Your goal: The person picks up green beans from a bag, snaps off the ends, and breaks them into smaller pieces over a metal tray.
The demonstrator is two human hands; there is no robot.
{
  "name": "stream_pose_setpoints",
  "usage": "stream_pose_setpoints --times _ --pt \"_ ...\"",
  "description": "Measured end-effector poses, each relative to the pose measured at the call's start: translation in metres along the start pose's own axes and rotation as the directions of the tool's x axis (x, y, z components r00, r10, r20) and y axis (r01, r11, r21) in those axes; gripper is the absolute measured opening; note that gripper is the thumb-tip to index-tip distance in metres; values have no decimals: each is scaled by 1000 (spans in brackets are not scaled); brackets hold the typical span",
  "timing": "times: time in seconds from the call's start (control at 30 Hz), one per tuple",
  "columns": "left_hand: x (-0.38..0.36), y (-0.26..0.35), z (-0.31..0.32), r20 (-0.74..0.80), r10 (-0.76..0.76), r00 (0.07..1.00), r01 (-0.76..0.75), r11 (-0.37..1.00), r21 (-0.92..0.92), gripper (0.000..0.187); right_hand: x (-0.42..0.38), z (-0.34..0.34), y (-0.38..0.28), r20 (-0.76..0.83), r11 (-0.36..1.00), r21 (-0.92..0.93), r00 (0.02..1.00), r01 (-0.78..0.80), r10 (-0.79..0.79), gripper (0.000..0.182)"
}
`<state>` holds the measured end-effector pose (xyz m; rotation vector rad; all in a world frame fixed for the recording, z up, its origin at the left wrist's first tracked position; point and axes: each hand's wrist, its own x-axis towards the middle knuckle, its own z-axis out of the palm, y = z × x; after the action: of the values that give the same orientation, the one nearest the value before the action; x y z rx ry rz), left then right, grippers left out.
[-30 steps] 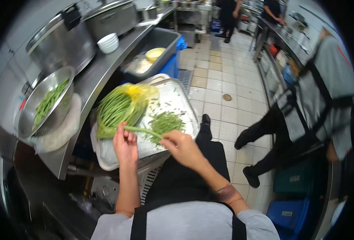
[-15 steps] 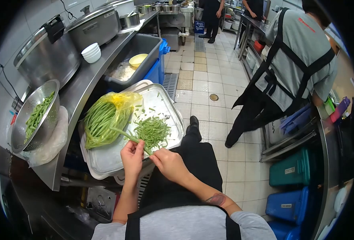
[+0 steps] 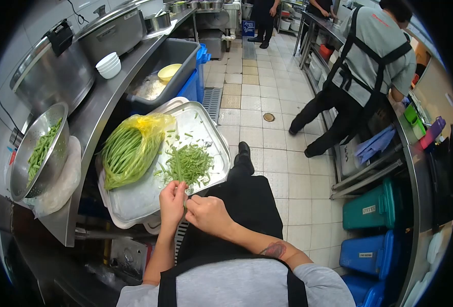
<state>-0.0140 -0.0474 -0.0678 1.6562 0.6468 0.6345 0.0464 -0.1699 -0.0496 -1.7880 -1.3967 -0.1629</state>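
Pinching one green bean (image 3: 178, 169) between them, left hand (image 3: 172, 200) and right hand (image 3: 207, 214) meet, fingers clenched, above the tray (image 3: 134, 202).

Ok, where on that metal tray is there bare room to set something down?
The tray is bare at its near corner, between the bagged beans and the left hand, and at its far corner beyond the trimmings pile. The middle is crowded.

Tiled floor (image 3: 267, 92) (steel counter (image 3: 104, 100) alongside)
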Motion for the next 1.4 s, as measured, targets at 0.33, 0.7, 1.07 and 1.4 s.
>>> stream_pose_setpoints --times 0.33,0.7,1.07,1.4 --pt "-17 20 -18 333 -187 924 309 878 -364 18 47 -40 55 -286 958 130 916 -255 282 12" --pt "-24 -34 -87 25 -192 981 184 967 174 20 67 -83 91 -452 897 171 776 -409 440 14" --pt "-21 8 -23 67 -152 986 166 928 -334 22 50 -21 48 278 912 303 941 -276 193 37" --pt "15 49 23 254 0 967 133 853 -504 16 35 -40 29 378 123 884 843 -452 382 30"
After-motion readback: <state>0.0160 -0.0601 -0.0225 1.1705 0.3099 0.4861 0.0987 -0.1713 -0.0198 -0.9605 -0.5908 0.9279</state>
